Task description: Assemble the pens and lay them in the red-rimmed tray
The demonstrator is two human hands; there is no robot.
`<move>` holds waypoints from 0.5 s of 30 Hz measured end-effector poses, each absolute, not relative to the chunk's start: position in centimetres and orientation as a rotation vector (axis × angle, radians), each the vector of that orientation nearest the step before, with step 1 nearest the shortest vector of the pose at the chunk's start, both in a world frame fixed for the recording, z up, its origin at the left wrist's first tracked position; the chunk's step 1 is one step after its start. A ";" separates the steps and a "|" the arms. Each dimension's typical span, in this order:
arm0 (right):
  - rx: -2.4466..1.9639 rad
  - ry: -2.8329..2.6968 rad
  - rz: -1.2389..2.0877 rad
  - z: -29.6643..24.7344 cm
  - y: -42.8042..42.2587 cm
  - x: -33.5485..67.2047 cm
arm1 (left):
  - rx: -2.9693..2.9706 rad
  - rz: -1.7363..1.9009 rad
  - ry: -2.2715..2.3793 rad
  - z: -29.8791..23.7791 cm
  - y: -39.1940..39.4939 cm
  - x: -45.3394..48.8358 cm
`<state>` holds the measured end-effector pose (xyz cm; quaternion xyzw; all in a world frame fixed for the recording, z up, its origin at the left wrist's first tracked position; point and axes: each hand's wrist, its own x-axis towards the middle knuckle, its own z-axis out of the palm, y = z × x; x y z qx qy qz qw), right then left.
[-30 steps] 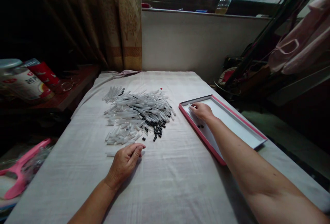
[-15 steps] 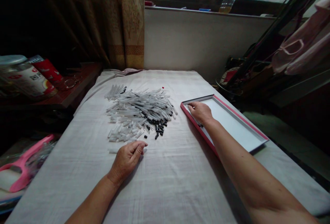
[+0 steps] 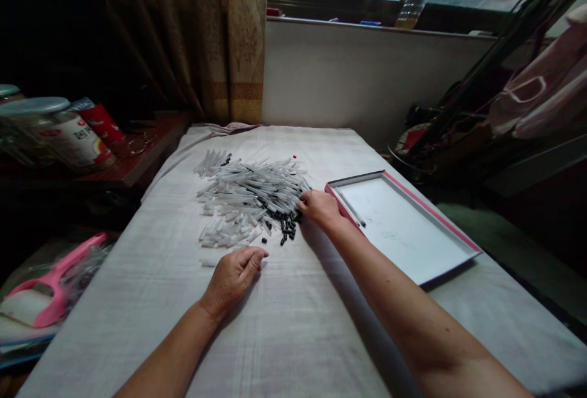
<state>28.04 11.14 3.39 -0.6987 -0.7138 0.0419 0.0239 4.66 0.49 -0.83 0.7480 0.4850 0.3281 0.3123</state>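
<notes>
Fingers of right hand (image 3: 321,207) curl into edge of tube pile (image 3: 247,193), by black caps (image 3: 287,227); can't tell if clamped on anything. Left hand (image 3: 233,276) loosely curled on worktop (image 3: 298,324), grip unclear. Tray (image 3: 403,227) holds one stick (image 3: 355,211); most of pile left. Vs 0.5 s ago: right hand went from tray to pile.

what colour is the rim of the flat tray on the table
Pinkish red, on the flat white rectangular tray; seen best in the head view.
</notes>
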 end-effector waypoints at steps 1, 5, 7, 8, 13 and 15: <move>-2.181 -2.188 0.154 3.4 11.2 28.0 | 1.975 0.866 1.283 -0.8 0.5 4.7; -2.187 -2.036 0.234 3.5 10.8 28.7 | 1.995 0.865 1.279 -1.0 0.5 4.6; -2.148 -1.925 0.274 3.2 9.9 29.6 | 2.035 0.871 1.271 -1.1 0.6 4.6; -2.109 -1.866 0.310 2.9 9.4 30.1 | 2.061 0.880 1.267 -1.2 0.6 4.6; -1.760 -1.655 0.642 1.6 5.8 31.8 | 2.314 1.058 1.245 -1.2 0.3 4.8; -1.653 -1.652 0.711 1.6 4.4 31.7 | 2.464 1.158 1.214 -0.9 -0.1 5.1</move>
